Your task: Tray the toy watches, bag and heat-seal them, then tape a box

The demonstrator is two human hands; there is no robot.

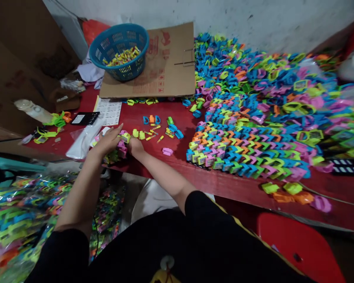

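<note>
Black shirt (135,251) nearest; at its 11 o'clock, left hand (108,140) covers a bright plastic cluster (122,150), right hand (135,147) at 3; can't tell either grip, cluster's long axis hidden.

Open lane of red tabletop (180,158), pink piece (167,151) at left, stacked rows (242,151) walling the right; basket (129,71) (on cardboard (175,47)) behind

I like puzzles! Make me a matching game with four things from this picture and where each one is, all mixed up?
Things:
1. blue basket
2. left hand
3. red seat
4. pink piece on its own

Places:
A. at the bright plastic pieces by the near edge of the table
B. low down, near the picture's bottom right corner
C. on the flat cardboard
D. on the red tabletop, right of the hands

Right pairs: 1-C, 2-A, 3-B, 4-D
</note>
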